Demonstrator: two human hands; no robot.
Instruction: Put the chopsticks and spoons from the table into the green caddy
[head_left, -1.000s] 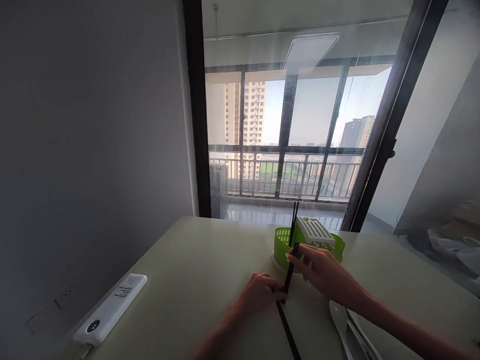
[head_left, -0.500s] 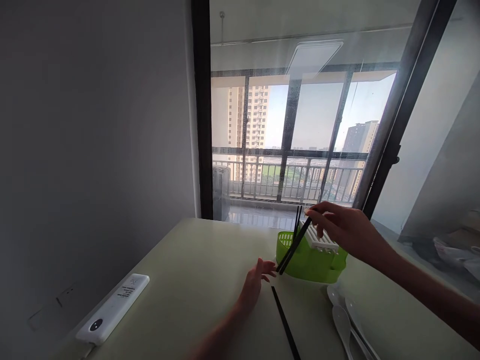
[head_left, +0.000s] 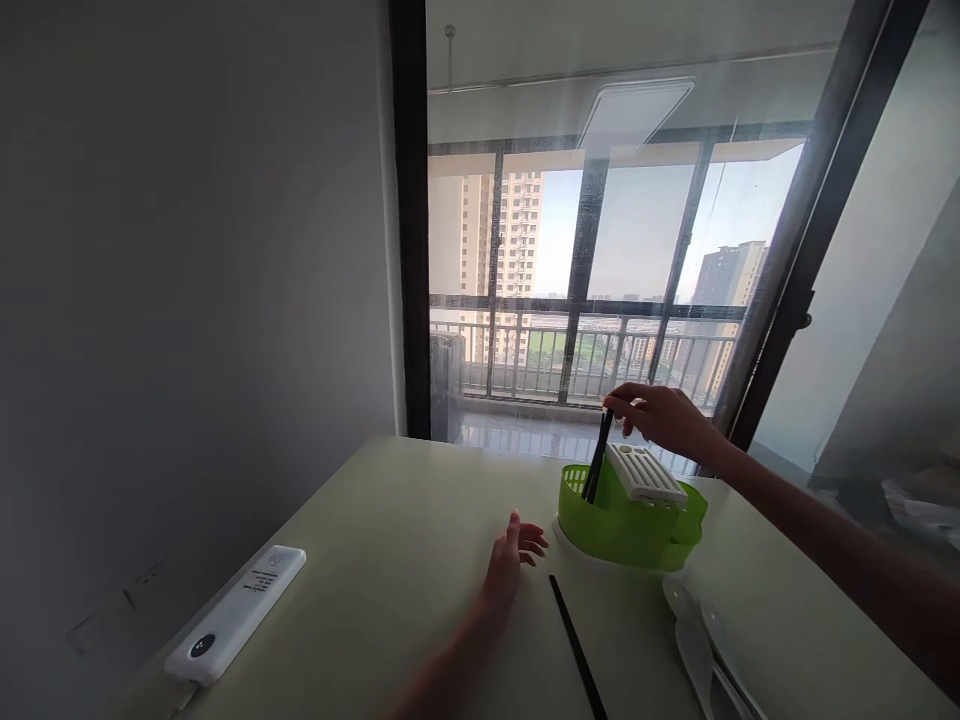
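My right hand (head_left: 660, 415) pinches the top ends of black chopsticks (head_left: 598, 458). Their lower ends are down inside the left compartment of a green utensil holder (head_left: 630, 530), which has a white slotted rack on top. How many chopsticks are in the bundle I cannot tell. My left hand (head_left: 516, 552) hovers or rests by the tabletop left of the holder, fingers spread, with nothing in it. Another black chopstick (head_left: 576, 645) lies on the table to the right of my left forearm.
Several white spoons (head_left: 697, 640) lie at the table's lower right, in front of the holder. A white power strip-like device (head_left: 238, 612) with a cord sits at the left edge of the pale table (head_left: 405, 500). Beyond the table stands a glass door with a dark frame (head_left: 411, 250).
My right hand lifted chopsticks off the table area, carried them up and over, and lowered them into the holder's left compartment. My left hand let go of the chopsticks and opened.
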